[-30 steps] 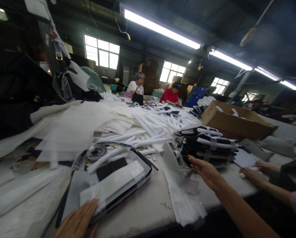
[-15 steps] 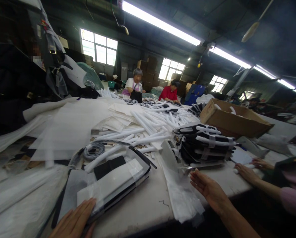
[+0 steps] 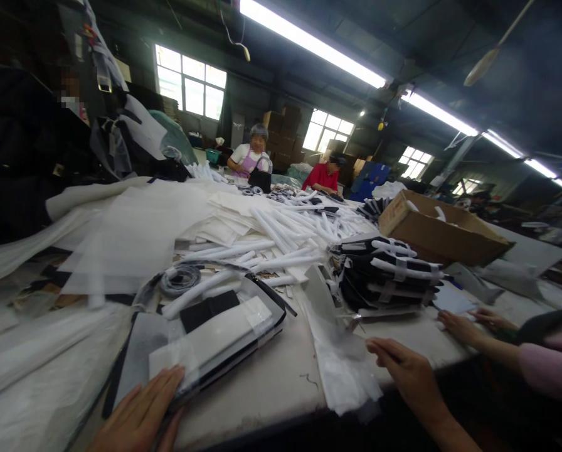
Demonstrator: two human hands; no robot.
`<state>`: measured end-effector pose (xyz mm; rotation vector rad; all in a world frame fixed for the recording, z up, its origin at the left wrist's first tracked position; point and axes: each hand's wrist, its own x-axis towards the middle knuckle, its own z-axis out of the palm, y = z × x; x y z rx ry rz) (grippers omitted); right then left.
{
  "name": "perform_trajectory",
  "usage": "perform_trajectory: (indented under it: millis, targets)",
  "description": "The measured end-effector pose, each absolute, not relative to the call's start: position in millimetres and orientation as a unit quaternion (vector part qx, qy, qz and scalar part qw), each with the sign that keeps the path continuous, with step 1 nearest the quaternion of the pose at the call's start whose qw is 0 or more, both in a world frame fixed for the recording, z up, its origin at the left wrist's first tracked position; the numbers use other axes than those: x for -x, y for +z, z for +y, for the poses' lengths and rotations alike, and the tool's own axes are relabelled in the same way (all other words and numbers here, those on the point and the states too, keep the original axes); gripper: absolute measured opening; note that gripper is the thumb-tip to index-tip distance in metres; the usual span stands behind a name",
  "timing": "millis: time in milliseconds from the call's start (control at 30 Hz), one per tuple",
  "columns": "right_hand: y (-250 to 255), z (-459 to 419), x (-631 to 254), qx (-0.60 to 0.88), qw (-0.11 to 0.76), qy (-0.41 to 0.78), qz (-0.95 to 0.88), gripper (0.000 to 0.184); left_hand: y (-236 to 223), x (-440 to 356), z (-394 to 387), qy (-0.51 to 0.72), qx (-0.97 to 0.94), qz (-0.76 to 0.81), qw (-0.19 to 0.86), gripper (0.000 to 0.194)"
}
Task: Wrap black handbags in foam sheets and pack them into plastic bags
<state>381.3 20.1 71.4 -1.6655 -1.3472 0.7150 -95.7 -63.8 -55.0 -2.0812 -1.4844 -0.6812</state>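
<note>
My left hand (image 3: 142,414) lies flat, fingers stretched out, on the near corner of a flat clear-wrapped packet (image 3: 219,342) with black and white parts inside. My right hand (image 3: 403,370) hovers at the table's front edge beside a pile of clear plastic bags (image 3: 344,367), fingers loosely curled; I see nothing in it. Just beyond it stands a stack of black items with white bands (image 3: 391,276).
White rolled tubes (image 3: 281,235) and white sheets (image 3: 135,232) cover the table's middle. A cardboard box (image 3: 438,232) sits at the right. A co-worker's hands (image 3: 469,323) rest on the table at the right. Two people sit at the far end.
My right hand has pulled back from the black stack toward the table's front edge. My left hand has stayed on the packet. The co-worker's hands have barely shifted.
</note>
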Motion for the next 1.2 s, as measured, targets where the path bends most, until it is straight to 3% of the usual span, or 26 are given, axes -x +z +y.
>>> perform_trajectory:
  millis: [67,167,267,333,467,667,1067,1200]
  targets:
    - [93.8,8.3,-372.8,0.585,0.340,0.226,-0.701,0.013,-44.5,90.8,-65.5,-0.255,0.757,-0.550,0.243,0.045]
    - [125.4,2.7,-341.6,0.387,0.186,0.080,-0.900,0.020,-28.3,82.6,-70.0,-0.260,0.746,-0.573,0.219,0.044]
    - [147.5,8.3,-290.3,0.243,0.120,0.020,-0.963,0.017,-15.9,75.1,-76.7,-0.265,0.731,-0.604,0.174,0.042]
    - [157.1,13.7,-249.7,0.184,0.087,0.047,-0.978,0.011,-10.6,70.8,-81.0,-0.269,0.719,-0.625,0.139,0.043]
    - [166.8,28.5,-168.1,0.115,0.033,0.186,-0.975,0.008,-3.5,65.1,-84.8,-0.278,0.700,-0.654,0.068,0.050]
    - [149.0,74.3,-70.8,0.033,-0.076,0.315,-0.945,0.022,1.8,66.5,-82.9,-0.336,0.677,-0.653,0.050,0.050]
    - [103.9,131.0,24.7,-0.082,-0.274,0.120,-0.951,0.007,-37.7,60.2,-63.0,-0.418,0.628,-0.628,0.193,0.029]
    - [102.8,124.2,44.3,-0.096,-0.347,0.027,-0.932,0.014,-41.4,60.2,-61.7,-0.416,0.632,-0.619,0.208,0.028]
